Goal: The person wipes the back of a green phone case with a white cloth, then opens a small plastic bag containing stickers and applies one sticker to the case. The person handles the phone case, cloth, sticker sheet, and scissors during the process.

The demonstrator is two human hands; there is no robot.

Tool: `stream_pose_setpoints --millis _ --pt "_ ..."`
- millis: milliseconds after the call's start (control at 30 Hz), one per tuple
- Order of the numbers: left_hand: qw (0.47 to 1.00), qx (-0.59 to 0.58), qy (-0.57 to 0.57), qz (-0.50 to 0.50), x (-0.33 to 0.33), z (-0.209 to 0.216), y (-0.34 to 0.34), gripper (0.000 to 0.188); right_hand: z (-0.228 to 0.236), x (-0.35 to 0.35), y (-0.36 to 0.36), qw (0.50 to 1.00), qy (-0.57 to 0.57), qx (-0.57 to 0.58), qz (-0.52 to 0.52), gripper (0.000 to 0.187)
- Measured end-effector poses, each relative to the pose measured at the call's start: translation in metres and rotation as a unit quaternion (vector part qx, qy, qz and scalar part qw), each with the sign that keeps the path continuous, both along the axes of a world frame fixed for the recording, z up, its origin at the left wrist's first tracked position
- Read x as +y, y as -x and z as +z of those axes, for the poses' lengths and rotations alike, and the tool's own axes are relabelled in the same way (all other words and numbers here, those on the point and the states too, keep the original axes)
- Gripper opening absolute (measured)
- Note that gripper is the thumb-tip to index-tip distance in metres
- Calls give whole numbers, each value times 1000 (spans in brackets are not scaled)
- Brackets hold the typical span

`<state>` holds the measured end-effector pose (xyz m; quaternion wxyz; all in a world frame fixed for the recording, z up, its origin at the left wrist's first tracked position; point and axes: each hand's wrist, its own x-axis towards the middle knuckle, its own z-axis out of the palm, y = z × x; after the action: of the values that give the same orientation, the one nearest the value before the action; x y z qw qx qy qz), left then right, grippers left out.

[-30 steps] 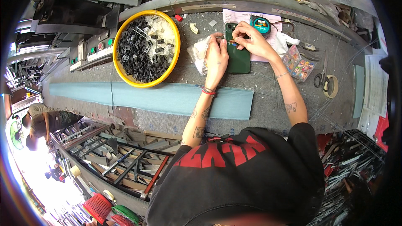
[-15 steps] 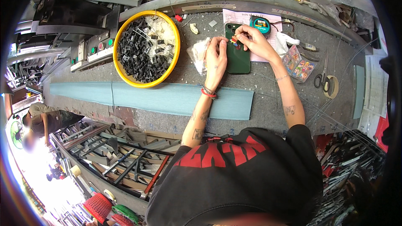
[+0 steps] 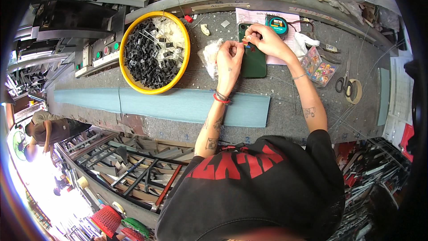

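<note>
A dark green phone [image 3: 254, 68] lies on the grey bench, its top end on a printed sheet of paper [image 3: 292, 40]. Over its upper part my right hand [image 3: 269, 43] pinches a small colourful figure [image 3: 245, 41] between thumb and fingertips. Close by, at the phone's left edge, my left hand [image 3: 230, 60] is closed, thumb against curled fingers; what it holds, if anything, is hidden. A crumpled clear plastic bag with pale contents [image 3: 210, 58] lies beside the left hand. To the right sits an open clear case [image 3: 318, 68] of small colourful pieces.
A yellow-rimmed basket [image 3: 187, 53] of black and white plastic parts stands at the left. Long blue-green strips [image 3: 178, 103] lie in front. A tape measure [image 3: 277, 25], scissors [image 3: 343, 82] and a tape roll [image 3: 353, 92] are toward the right. Another person [image 3: 49, 127] is at far left.
My right hand has shifted slightly left and up, bringing the small figure to the phone's left edge. My left fingers have drawn in, off the phone's upper edge.
</note>
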<state>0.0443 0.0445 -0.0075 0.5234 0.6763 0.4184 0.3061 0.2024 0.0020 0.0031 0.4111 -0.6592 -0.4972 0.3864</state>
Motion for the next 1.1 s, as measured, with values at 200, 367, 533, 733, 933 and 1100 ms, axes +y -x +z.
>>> stream_pose_setpoints --millis 200,367,533,733,933,1100 --pt "999 36 -19 4 1 3 -1 21 1 1 5 992 -57 -106 -23 9" --pt "997 68 -42 17 1 6 -2 22 5 0 7 993 -36 -111 -29 11" --pt "993 87 -74 18 0 9 -2 21 5 -1 10 990 -46 -132 -32 10" --pt "990 116 -79 32 -1 12 -4 19 3 -1 10 988 -57 -137 -38 11" --pt "987 113 -110 25 2 10 -4 20 4 -1 12 989 -57 -131 -41 13" --pt "983 131 -122 28 1 11 -5 20 5 -1 12 987 -51 -145 -42 15"
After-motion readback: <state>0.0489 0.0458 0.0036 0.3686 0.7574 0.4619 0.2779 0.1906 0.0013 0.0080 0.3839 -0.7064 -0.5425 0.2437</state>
